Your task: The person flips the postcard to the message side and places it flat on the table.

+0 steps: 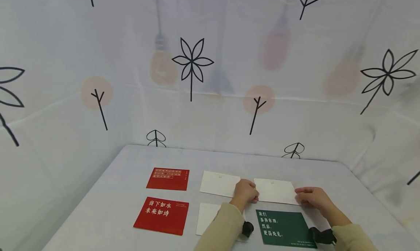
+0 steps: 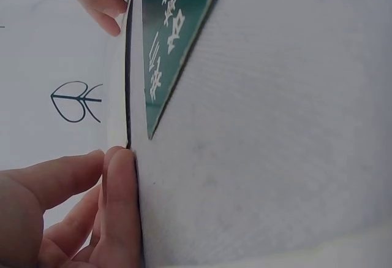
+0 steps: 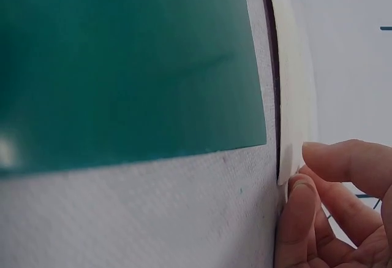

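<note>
A white card (image 1: 275,191) lies at the back right of the table, its front edge slightly raised in the wrist views. At its left end, my left hand (image 1: 246,193) pinches the card's edge between thumb and fingers. My right hand (image 1: 313,199) pinches the opposite end, with the thumb (image 3: 324,157) on the card's upper face at a corner. Just in front of it lies a green card (image 1: 285,227) with white writing. Another white card (image 1: 218,183) lies to the left, partly behind my left hand.
Two red cards, one farther back (image 1: 168,179) and one nearer (image 1: 162,216), lie on the left of the white table (image 1: 108,207). A third white card (image 1: 206,216) is partly covered by my left sleeve. A patterned white cloth (image 1: 216,123) hangs behind the table.
</note>
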`<state>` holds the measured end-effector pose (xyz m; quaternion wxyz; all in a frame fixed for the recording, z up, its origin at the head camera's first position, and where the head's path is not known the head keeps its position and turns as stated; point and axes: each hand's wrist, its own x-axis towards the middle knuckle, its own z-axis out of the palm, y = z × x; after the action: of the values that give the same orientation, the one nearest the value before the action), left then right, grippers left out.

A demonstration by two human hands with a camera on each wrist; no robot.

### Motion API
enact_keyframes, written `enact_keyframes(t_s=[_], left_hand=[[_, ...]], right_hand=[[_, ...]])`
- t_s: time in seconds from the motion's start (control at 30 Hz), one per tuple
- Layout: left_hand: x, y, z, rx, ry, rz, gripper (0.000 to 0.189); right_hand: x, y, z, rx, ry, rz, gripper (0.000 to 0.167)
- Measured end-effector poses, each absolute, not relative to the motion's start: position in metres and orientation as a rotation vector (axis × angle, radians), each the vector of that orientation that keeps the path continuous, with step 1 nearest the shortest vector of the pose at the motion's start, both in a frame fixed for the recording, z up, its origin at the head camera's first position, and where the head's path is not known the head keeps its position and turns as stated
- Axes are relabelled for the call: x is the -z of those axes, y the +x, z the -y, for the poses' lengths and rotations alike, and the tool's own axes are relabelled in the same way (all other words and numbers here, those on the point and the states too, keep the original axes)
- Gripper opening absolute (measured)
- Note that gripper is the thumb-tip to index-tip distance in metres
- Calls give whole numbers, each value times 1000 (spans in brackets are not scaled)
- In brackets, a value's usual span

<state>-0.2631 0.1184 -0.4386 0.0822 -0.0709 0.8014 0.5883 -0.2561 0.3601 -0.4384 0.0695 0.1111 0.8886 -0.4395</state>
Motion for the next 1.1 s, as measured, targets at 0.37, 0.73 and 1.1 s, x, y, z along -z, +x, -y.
enact_keyframes(t_s=[0.37, 0.73, 1.1], left_hand=[[437, -262, -117, -1765, -212, -2371, 15], [436, -258, -109, -1826, -176, -2333, 14], [431, -246, -103, -1867, -136, -2279, 15]], right_hand=[[439, -258, -365, 1395, 389, -2611, 43], [428, -247, -368, 1397, 409, -2604, 44], [430, -239, -367, 1374, 465, -2583, 49]])
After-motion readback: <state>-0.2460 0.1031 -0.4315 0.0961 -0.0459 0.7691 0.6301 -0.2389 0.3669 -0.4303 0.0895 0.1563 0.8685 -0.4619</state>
